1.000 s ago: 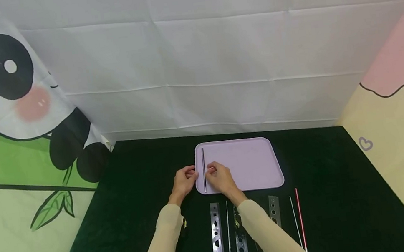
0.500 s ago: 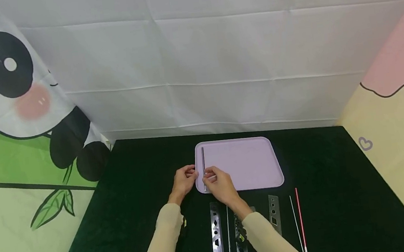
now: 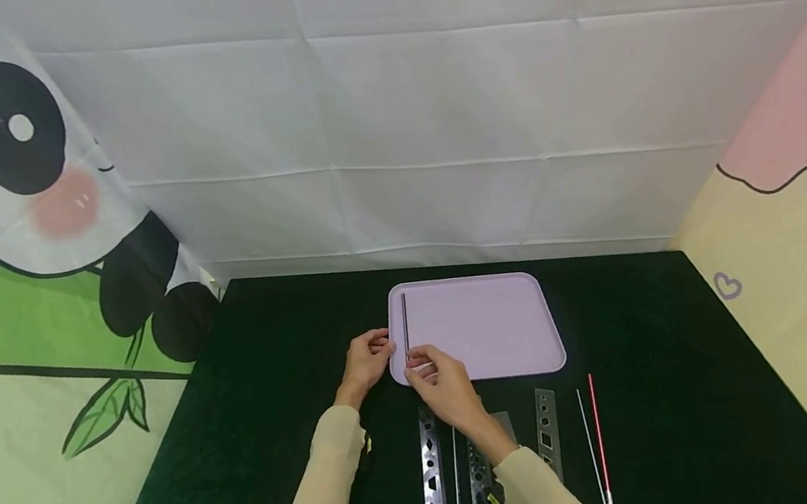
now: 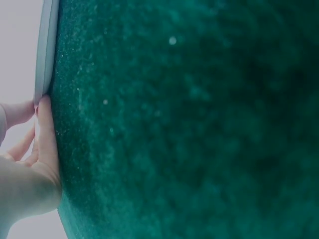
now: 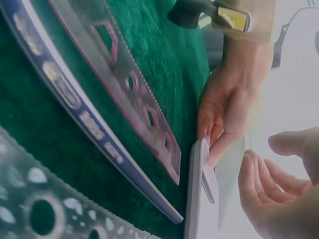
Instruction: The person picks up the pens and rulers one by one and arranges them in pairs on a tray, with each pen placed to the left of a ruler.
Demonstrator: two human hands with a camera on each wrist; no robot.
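Observation:
A lilac tray (image 3: 488, 326) lies on the dark green cloth. My left hand (image 3: 367, 361) pinches its left rim; in the left wrist view, thumb and finger of that hand (image 4: 46, 149) meet at the tray edge (image 4: 46, 50). A slim dark stick, pencil-like (image 3: 405, 319), lies lengthwise along the tray's left side. Over the tray's front left part is my right hand (image 3: 447, 385), near the stick's near end. In the right wrist view, the right hand's (image 5: 279, 184) fingers are loosely bent, thumb apart, with nothing between them; the stick (image 5: 208, 184) lies on the tray beyond.
In front of the tray lie a stencil ruler (image 3: 432, 475), a pencil (image 3: 457, 489), another stencil ruler (image 3: 482, 494) partly under the right arm, and a third (image 3: 547, 428). A red pencil (image 3: 599, 438) and a thin pale stick (image 3: 592, 456) lie further right.
My right hand has moved toward the near end of the stick, down and slightly left, away from the tray's middle. The left hand stays at the tray rim.

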